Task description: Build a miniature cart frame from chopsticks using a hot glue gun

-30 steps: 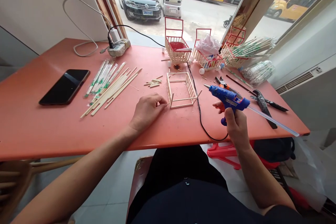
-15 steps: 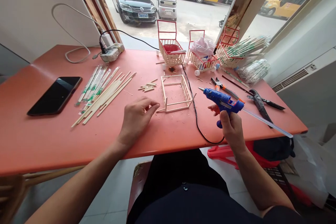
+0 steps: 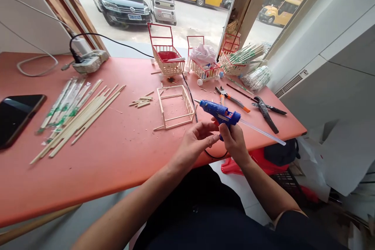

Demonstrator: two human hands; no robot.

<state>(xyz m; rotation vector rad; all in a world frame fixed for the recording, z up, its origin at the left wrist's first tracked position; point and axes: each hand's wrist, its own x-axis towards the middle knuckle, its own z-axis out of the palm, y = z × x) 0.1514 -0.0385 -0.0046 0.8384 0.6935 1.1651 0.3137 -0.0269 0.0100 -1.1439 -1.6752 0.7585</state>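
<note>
My right hand (image 3: 234, 140) is wrapped round the handle of a blue hot glue gun (image 3: 218, 111), its nozzle pointing left. A clear glue stick (image 3: 263, 131) sticks out of the gun's back. Close beside the grip is my left hand (image 3: 197, 138), its fingers curved and the thumb apart from them; nothing shows between them. Whether its fingertips touch the gun or my right hand, I cannot tell. Left of the nozzle, a box-shaped frame of thin wooden sticks (image 3: 178, 119) stands on the table, with short uprights along its right side.
Short cut sticks (image 3: 143, 101) and long wooden sticks (image 3: 84, 119) lie on the orange table (image 3: 117, 175) to the left, past them a phone (image 3: 17, 117). Small stick carts (image 3: 166, 56) line the back. Pliers (image 3: 231, 97) and black cutters (image 3: 265, 111) lie right. The gun's cord (image 3: 215, 156) hangs near the front edge.
My left hand has moved right, from beside the stick frame to the glue gun. The view has turned to the right. The gun stays in my right hand.
</note>
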